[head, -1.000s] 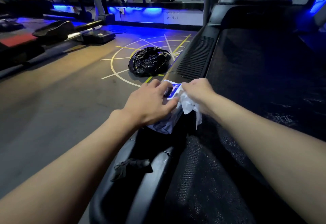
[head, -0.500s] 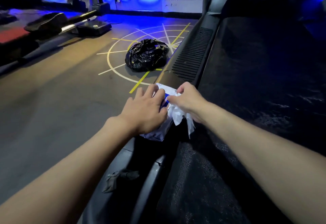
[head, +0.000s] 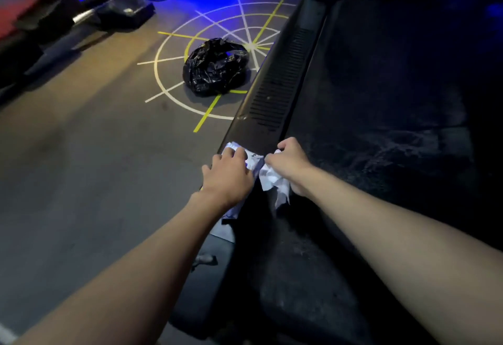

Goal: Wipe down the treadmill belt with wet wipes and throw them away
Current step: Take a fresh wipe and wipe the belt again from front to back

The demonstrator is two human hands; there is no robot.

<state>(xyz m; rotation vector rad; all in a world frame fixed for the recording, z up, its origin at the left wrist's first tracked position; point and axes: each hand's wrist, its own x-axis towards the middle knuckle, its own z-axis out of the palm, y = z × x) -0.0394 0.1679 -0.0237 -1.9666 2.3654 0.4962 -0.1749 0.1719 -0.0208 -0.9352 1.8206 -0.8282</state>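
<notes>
White, crumpled and limp, the wet wipe is hanging from our right hand, whose fingers are closed on its upper folds just above the treadmill's side rail. We are pressing our left hand flat, fingers together, on the wipes packet, which is lying on that rail; whether the wipe is fully free of the packet we cannot tell. We are judging the wipe to be light, soft and damp (so it may cling to itself and tear if tugged by one corner), and best gathered into a wad in the palm before rubbing. The treadmill belt is lying dark and textured just to the right, with pale streaks that could be moisture or dust. Out on the gym floor, near the rail, a black rubbish bag is sitting on painted circle markings, likely where the used wipes belong. A small dark scrap is resting lower on the rail.
</notes>
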